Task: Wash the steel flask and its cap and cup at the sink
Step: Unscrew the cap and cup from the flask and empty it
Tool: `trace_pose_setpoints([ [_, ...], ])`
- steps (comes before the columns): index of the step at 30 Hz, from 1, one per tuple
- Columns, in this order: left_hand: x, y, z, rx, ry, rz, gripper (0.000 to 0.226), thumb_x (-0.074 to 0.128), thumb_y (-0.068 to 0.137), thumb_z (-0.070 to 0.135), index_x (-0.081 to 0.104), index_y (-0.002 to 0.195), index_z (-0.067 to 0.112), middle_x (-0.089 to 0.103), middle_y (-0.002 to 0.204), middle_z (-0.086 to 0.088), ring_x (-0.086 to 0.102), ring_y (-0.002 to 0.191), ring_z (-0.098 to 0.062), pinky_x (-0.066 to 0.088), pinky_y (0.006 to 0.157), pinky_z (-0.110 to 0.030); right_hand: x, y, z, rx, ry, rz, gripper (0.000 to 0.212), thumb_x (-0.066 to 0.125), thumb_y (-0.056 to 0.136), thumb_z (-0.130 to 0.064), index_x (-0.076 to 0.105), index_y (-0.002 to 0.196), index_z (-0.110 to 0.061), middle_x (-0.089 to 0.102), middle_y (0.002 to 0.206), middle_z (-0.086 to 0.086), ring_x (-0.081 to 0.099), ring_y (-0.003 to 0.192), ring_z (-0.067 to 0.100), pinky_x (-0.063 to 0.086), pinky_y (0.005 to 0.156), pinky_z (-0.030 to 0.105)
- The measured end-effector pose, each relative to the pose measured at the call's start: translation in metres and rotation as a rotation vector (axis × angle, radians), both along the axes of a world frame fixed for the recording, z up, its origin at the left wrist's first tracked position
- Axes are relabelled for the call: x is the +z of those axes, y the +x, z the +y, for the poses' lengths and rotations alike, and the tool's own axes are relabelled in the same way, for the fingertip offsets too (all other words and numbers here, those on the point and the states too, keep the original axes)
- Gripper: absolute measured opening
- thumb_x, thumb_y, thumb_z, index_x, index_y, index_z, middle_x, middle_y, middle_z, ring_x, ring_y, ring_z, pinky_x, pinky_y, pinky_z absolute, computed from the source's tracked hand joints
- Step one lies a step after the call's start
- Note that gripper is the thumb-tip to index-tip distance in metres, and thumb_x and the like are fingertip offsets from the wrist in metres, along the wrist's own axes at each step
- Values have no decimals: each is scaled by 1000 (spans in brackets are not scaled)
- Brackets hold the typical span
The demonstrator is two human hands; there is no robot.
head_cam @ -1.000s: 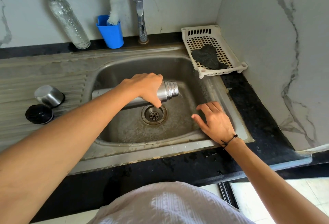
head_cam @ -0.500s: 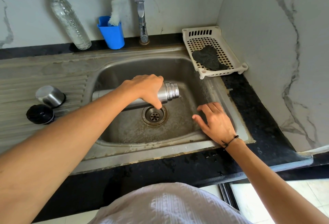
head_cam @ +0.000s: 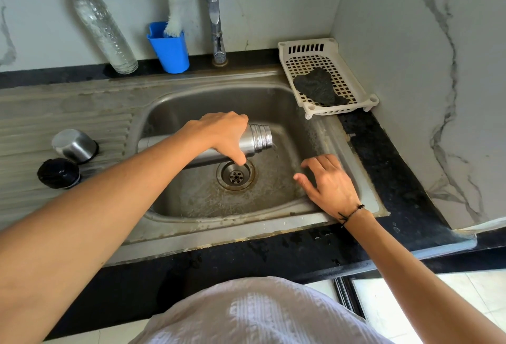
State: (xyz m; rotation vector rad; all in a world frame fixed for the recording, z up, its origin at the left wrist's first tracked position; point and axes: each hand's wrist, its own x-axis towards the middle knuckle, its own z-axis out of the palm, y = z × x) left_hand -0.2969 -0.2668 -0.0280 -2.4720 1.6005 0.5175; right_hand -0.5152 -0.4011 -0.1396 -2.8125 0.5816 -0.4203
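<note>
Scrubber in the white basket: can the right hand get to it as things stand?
Probably yes. The right hand is open and holds nothing, at the sink's right side, and the dark scrubber lies uncovered in the open-topped white basket just beyond it. Nothing stands between them.

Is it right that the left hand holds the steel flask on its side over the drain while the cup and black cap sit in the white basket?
Not quite. In the head view the cup and black cap sit on the ribbed drainboard, not in the white basket. The left hand does hold the steel flask on its side over the drain.
</note>
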Motion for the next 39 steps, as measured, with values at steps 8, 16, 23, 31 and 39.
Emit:
trace_pose_setpoints([
  [8,2,-1,-1,-16,-2,1,48,77,68,38,40,88,15,48,78,-2,47,61,-14,35,49,-28,0,0,0,-2,-2,-2,56,33,91,-54,64,101,-8,65,95,9,55,99,28,51,75,37],
  [16,3,-1,-1,-17,5,2,50,78,68,39,42,91,13,47,78,-1,46,61,-14,37,49,-28,-1,0,-1,1,-2,-7,56,34,91,-53,64,100,-7,65,95,9,55,98,28,51,74,38],
  [23,2,-1,-2,-8,9,2,51,78,67,40,43,93,13,47,78,-1,47,62,-14,36,50,-28,-1,0,0,1,-15,-27,54,35,91,-52,64,98,-7,65,93,9,55,97,28,50,72,34],
  [31,2,-3,-2,-3,19,2,51,78,67,40,43,94,13,47,78,-1,47,62,-14,36,50,-28,-1,0,-1,1,-14,-32,54,35,91,-51,64,99,-7,65,93,9,55,98,28,50,73,35],
  [39,3,-2,-3,-8,24,-6,48,78,67,40,41,87,15,48,79,-2,46,62,-14,37,51,-29,-1,0,0,-4,-9,-22,54,34,91,-52,64,99,-7,64,92,9,55,97,28,50,72,36],
])
